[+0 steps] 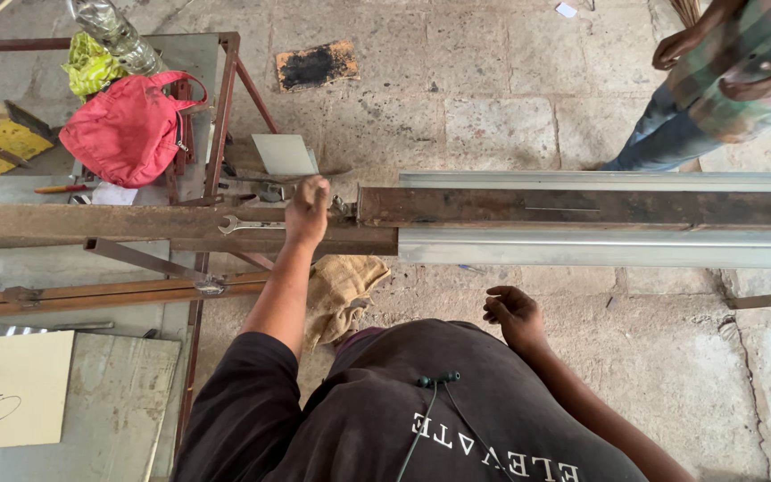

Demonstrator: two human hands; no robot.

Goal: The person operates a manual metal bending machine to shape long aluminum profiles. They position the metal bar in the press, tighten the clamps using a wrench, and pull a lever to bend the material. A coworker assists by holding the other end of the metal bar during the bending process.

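**Hand on rusty beam beside spanner**

Beam point(171, 228) of rusty steel runs across a metal work frame, and everything else sits around it. On its top face lies a spanner point(247, 224), open end pointing away from the person's left hand point(307, 210). That hand rests on the beam just beside the spanner's near end, fingers curled together over the far edge; whether they grip anything small there cannot be told. To the right of the beam a second rusty bar point(582, 206) continues the line, flanked by two bright metal channels point(600, 247). The right hand point(512, 314) hangs below the beam, clear of it, fingers loosely bent and holding nothing.

Behind the beam, on the frame's tabletop, sits a red bag point(127, 125), zipped closed so its contents are hidden. A clear plastic bottle point(118, 34) lies just beyond the bag, beside a crumpled yellow-green plastic bag point(91, 64). A sack cloth point(341, 290) lies on the floor below the beam. Another person's legs and arms point(725, 80) stand beyond the channels.
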